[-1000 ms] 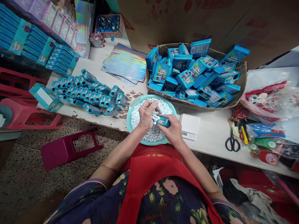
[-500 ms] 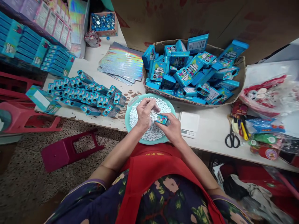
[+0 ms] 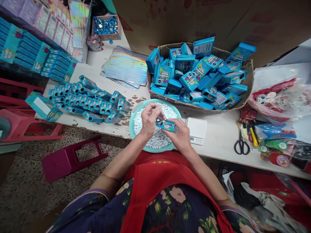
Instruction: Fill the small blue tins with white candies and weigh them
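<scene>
A small blue candy box (image 3: 168, 126) lies tilted in my right hand (image 3: 181, 134), its printed face up. The round opening at its left end faces my left hand (image 3: 148, 120). The fingers of that hand are curled together right at the opening, with a few white candies between the fingertips and the box. Below both hands is a pale green basin (image 3: 132, 127) full of small white candies (image 3: 155, 141). My left palm is mostly hidden from view.
Behind the basin, a cardboard carton (image 3: 167, 98) is heaped with blue boxes. Rows of opened boxes (image 3: 89, 102) lie to the left, near holographic sheets (image 3: 125, 66). A white scale (image 3: 196, 127) and black scissors (image 3: 241, 145) are on the right. A small tray holds blue caps (image 3: 105, 25).
The candy box has moved slightly left and shows more of its face and opening. Fewer white candies show at my left fingers, which are closer to the opening.
</scene>
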`<move>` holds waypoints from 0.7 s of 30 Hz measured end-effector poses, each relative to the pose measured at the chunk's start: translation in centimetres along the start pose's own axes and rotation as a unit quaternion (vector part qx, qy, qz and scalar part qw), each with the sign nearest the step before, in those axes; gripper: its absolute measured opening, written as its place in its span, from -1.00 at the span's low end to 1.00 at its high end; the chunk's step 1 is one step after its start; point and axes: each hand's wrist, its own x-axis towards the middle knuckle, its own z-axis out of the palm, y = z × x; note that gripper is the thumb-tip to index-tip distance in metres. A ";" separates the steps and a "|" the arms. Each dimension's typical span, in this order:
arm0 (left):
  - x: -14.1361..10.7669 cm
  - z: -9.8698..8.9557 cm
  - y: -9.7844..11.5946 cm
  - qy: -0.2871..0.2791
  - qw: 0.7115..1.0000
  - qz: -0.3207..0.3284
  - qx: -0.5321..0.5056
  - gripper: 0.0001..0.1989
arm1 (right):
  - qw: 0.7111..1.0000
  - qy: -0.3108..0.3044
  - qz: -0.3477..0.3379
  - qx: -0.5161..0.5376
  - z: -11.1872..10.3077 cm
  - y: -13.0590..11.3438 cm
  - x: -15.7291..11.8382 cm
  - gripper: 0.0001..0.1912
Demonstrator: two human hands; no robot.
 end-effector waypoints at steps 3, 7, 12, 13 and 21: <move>-0.2 0.2 0.1 -0.014 1.000 -0.008 0.000 -0.71 | 1.000 0.003 0.000 0.003 -0.2 -0.2 -0.2 -0.69; -0.3 0.2 0.1 -0.015 0.999 -0.026 -0.011 -0.71 | 1.000 -0.003 0.016 0.024 0.2 0.3 -0.5 -0.67; -0.4 -0.3 1.0 -0.053 0.998 -0.024 -0.007 -0.72 | 0.999 0.017 0.022 0.041 0.4 0.9 -0.7 -0.67; -0.5 -0.4 1.1 -0.054 0.998 -0.013 -0.009 -0.72 | 0.999 0.021 0.022 0.046 0.4 1.0 -0.7 -0.66; -1.3 -0.6 -0.2 -0.056 0.998 -0.010 0.014 -0.74 | 0.997 0.025 0.036 0.066 1.1 1.4 -0.5 -0.65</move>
